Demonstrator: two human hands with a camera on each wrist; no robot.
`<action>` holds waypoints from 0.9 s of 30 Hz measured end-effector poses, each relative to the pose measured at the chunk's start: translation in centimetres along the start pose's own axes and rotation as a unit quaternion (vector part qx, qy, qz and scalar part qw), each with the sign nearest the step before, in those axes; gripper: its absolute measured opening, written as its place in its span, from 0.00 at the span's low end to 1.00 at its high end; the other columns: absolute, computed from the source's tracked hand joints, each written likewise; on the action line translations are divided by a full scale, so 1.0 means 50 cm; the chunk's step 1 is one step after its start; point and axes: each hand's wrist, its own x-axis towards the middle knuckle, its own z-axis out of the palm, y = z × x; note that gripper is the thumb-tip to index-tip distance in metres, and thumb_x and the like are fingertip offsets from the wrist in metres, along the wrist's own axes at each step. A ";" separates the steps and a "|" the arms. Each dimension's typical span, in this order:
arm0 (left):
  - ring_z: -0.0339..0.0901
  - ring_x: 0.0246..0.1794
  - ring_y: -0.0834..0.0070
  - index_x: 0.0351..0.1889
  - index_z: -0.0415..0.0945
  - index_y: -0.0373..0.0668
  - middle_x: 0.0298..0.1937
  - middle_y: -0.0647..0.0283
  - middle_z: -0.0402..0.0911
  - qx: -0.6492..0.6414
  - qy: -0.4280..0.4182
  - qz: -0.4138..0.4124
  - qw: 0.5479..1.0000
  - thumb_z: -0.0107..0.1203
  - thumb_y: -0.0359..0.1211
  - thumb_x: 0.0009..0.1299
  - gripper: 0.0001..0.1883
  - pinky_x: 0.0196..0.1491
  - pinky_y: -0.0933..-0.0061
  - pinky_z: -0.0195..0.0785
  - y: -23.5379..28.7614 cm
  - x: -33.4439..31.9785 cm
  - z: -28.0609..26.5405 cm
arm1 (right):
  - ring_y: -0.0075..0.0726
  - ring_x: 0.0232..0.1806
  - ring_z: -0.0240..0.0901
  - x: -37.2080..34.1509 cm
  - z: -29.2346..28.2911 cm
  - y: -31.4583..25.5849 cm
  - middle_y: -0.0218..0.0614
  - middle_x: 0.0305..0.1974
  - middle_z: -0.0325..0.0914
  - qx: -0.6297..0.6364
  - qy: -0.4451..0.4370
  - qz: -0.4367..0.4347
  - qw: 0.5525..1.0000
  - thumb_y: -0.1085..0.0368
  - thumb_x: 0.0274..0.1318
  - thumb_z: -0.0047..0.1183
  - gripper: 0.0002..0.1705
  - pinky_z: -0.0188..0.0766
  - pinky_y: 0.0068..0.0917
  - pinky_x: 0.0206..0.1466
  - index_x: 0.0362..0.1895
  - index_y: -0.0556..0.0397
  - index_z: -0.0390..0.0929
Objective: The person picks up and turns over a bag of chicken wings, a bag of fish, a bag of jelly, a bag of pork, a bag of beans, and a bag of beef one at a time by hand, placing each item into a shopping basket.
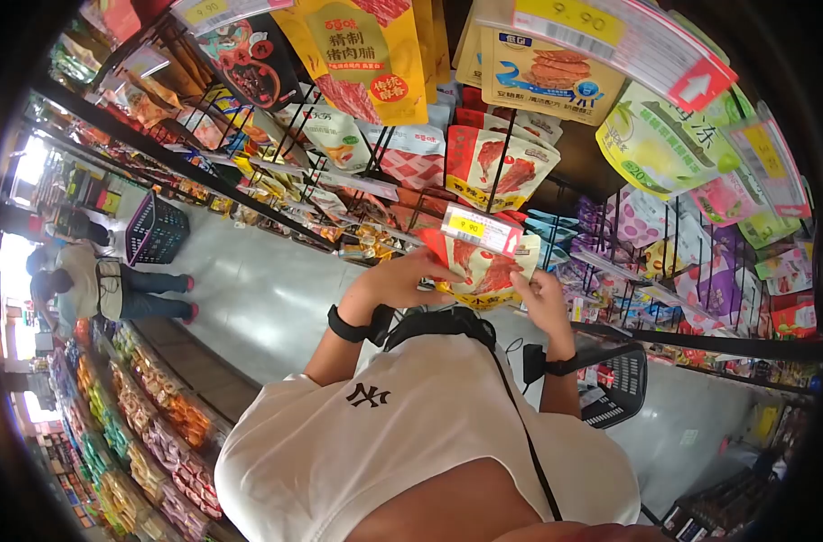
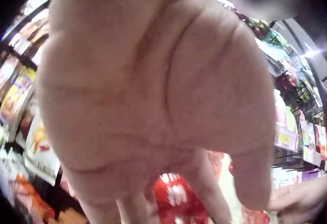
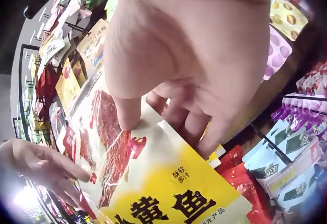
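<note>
One packet (image 3: 179,168) partly cut off, right hand (image 3: 191,55) pinching it, rear fingertips hidden, left hand (image 3: 43,165) touching it, fingers loosely straight

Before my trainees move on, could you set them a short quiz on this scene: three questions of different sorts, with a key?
1. True or false: the right hand pinches the snack packet.
2. What colour is the packet's lower part? A) blue B) yellow C) purple
3. Fill the gap: in the head view, the price tag overlapping the packet's top reads ____.

Key: 1. True. 2. B. 3. 9.90.
</note>
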 end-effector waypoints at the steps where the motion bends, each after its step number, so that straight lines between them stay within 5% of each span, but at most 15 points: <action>1: 0.75 0.65 0.57 0.62 0.84 0.53 0.64 0.54 0.77 0.011 -0.002 0.001 1.000 0.68 0.40 0.71 0.21 0.66 0.60 0.70 0.003 0.002 -0.011 | 0.13 0.35 0.73 0.002 0.001 -0.012 0.27 0.38 0.86 -0.011 0.002 0.011 1.000 0.56 0.74 0.59 0.19 0.69 0.20 0.36 0.52 0.62 0.85; 3: 0.76 0.64 0.57 0.63 0.84 0.52 0.69 0.53 0.71 0.033 -0.006 0.007 0.999 0.68 0.39 0.72 0.21 0.66 0.61 0.71 0.018 0.015 -0.036 | 0.12 0.35 0.71 0.007 0.008 -0.048 0.25 0.37 0.85 -0.045 0.018 0.034 0.998 0.56 0.75 0.59 0.19 0.69 0.20 0.36 0.51 0.61 0.85; 8: 0.69 0.68 0.55 0.64 0.83 0.50 0.59 0.55 0.82 0.058 0.051 0.072 0.994 0.68 0.38 0.70 0.23 0.70 0.56 0.64 -0.034 0.040 -0.064 | 0.11 0.34 0.68 0.025 0.048 -0.086 0.21 0.34 0.81 -0.087 0.083 0.029 0.992 0.55 0.75 0.58 0.19 0.67 0.19 0.36 0.48 0.61 0.85; 14: 0.70 0.66 0.56 0.65 0.81 0.48 0.57 0.58 0.84 0.045 0.049 0.099 0.993 0.67 0.37 0.70 0.24 0.70 0.57 0.64 -0.068 0.053 -0.086 | 0.11 0.30 0.61 0.046 0.070 -0.036 0.18 0.30 0.77 -0.049 0.141 0.028 0.988 0.52 0.77 0.56 0.21 0.61 0.19 0.32 0.44 0.60 0.85; 23: 0.67 0.71 0.54 0.75 0.72 0.48 0.69 0.52 0.74 0.032 0.023 0.120 0.992 0.70 0.40 0.68 0.36 0.74 0.59 0.60 -0.069 0.036 -0.098 | 0.13 0.29 0.59 0.034 0.094 -0.055 0.19 0.26 0.73 -0.123 0.213 0.021 0.969 0.48 0.76 0.55 0.25 0.59 0.21 0.32 0.39 0.61 0.83; 27: 0.69 0.66 0.53 0.74 0.73 0.45 0.64 0.51 0.71 0.019 0.032 0.146 0.989 0.71 0.37 0.65 0.37 0.71 0.62 0.63 -0.076 0.022 -0.098 | 0.17 0.28 0.59 0.038 0.099 -0.057 0.22 0.24 0.71 -0.103 0.220 0.010 0.970 0.47 0.77 0.54 0.27 0.60 0.27 0.31 0.36 0.63 0.81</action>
